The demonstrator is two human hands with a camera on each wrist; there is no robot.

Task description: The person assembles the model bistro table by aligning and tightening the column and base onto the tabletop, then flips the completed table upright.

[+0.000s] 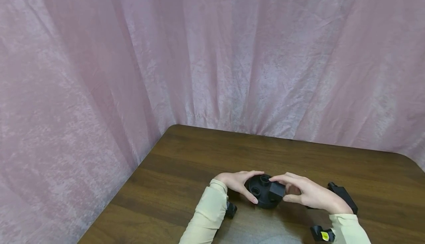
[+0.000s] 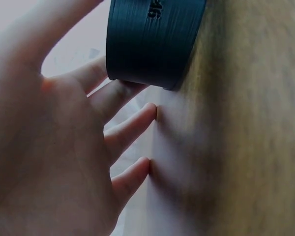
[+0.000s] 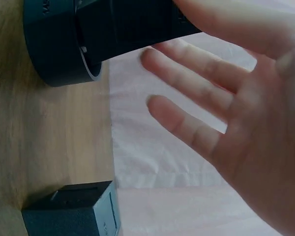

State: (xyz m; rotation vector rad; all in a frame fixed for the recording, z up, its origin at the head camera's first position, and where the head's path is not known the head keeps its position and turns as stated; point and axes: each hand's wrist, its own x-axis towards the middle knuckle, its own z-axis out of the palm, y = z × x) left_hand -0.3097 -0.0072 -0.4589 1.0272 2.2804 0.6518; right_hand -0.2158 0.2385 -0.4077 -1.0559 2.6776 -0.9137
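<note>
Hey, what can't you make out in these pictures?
Round base: part of its rim hidden by the left hand, head view.
Block in the right hand: partly cut off by the right wrist view's top edge.
Other block: cut off by that view's bottom edge.

Base resting on the table between left hand and right hand, block sitting at its right part, second block lying farther right, curtain hanging behind.
</note>
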